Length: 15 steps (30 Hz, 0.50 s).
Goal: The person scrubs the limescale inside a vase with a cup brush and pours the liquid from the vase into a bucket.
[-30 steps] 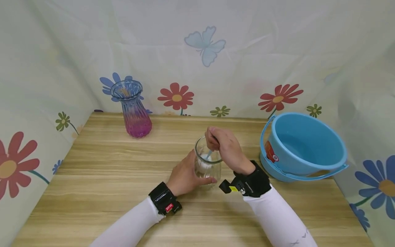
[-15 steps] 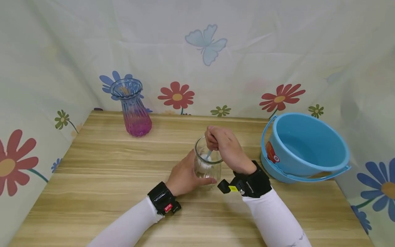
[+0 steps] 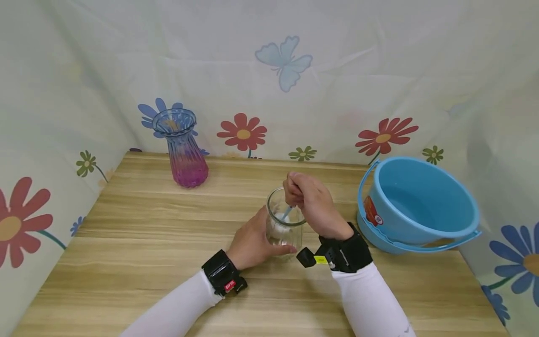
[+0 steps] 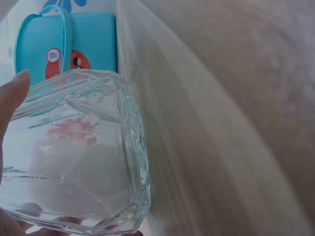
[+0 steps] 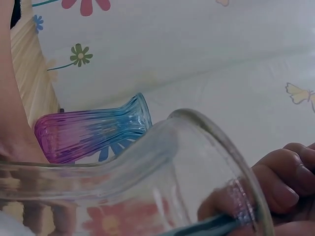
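Near the middle of the wooden table (image 3: 160,224) stands a clear glass vase (image 3: 292,236). My left hand (image 3: 252,239) grips its near left side, thumb across the front. In the left wrist view, the thick faceted base of the glass vase (image 4: 81,162) shows close up, with fingers round its wall. My right hand (image 3: 310,199) curls over the rim, holding a blue-handled brush (image 3: 287,213) that slants down inside the glass. A blurred white head shows at the handle's lower end. In the right wrist view, the right hand's fingers (image 5: 280,179) are at the flared rim.
A ribbed blue-to-pink vase (image 3: 187,157) stands at the back left. To the right is a blue bucket (image 3: 421,187) with its handle hanging down. Floral cloth (image 3: 328,93) encloses the back and sides of the table.
Both hands keep their grips, and the glass vase stays in place. The brush handle shifts very slightly inside it; the head view also drifts a little.
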Tool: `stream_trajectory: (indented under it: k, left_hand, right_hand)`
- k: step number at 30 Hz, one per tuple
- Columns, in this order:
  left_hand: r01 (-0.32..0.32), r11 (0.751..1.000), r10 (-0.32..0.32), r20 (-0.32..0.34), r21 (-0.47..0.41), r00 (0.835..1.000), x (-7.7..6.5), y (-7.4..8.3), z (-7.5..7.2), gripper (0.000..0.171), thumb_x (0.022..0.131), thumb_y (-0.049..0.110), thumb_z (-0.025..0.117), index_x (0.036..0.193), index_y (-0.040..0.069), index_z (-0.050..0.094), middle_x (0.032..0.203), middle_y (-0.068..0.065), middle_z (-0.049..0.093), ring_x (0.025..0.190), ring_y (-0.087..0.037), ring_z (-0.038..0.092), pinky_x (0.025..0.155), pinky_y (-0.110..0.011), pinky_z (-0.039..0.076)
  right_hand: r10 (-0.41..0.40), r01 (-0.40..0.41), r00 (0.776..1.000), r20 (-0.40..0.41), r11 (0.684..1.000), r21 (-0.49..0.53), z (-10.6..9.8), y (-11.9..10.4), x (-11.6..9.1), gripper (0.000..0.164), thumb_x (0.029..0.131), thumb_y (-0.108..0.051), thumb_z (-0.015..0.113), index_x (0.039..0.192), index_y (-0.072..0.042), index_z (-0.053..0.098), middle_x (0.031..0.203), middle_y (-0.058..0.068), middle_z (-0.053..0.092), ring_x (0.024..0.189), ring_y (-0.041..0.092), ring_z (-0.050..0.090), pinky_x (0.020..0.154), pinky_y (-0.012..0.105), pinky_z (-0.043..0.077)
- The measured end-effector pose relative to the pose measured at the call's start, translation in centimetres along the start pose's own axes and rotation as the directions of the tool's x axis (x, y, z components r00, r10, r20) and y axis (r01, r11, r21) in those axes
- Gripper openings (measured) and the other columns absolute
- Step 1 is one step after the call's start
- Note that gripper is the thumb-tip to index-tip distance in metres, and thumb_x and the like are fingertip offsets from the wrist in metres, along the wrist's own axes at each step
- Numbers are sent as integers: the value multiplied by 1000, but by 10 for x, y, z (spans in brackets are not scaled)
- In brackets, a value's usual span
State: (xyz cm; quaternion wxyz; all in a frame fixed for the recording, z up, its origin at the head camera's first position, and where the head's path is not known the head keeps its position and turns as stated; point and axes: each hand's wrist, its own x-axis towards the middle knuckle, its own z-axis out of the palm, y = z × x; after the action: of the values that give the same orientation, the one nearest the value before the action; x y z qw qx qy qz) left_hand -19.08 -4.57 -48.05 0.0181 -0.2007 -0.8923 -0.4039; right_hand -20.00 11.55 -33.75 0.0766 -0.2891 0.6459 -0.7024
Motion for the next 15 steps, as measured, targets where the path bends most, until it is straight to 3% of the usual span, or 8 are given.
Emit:
stream_trajectory:
  k: [15]
  left_hand:
    - [-11,1000,11,-4,-16,1000,0,1,0,111,59,76,75,147,32,23,127,7,52,102,-8,51,74,-40,50]
  right_hand:
    - [-38,36,999,24,997,74,-4,1,1,42,107,-17,24,67,-5,24,63,1,20,52,17,21,54,36,16]
